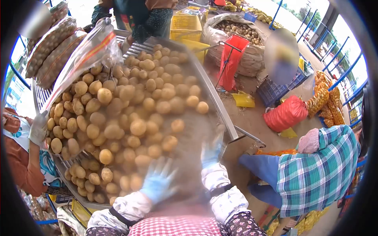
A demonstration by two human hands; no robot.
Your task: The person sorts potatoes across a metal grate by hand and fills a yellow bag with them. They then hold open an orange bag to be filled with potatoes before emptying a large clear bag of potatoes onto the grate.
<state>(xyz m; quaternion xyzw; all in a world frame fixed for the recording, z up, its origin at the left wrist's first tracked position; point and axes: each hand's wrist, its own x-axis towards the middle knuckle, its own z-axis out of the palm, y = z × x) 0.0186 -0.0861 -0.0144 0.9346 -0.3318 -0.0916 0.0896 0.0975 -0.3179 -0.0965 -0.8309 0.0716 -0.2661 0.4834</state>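
"Dozens of potatoes, I'd say. Where do they lie?"

"Heaped across the metal tabletop, thickest on the left and in the middle, thinning out toward the right rim."

"And the left hand?"

"In a light blue glove, just beside the near edge of the heap. Its fingers are spread wide and hold nothing that I can see. It's blurred, so I can't tell whether they touch a potato."

"The right hand?"

"Gloved in blue too, near the right rim, well apart from the heap. Its fingers are open, pointing away from the body, with nothing in them."

"What's on the left?"

"A see-through sack with a red and yellow stripe slants along the heap's left side. A co-worker's gloved hand is at its lower end. Behind it, full mesh sacks are stacked."

"Anyone else?"

"One person at the far side of the tabletop, and another in a plaid shirt bending on the right, near a red sack. Yellow crates are beyond the tabletop's far right corner."
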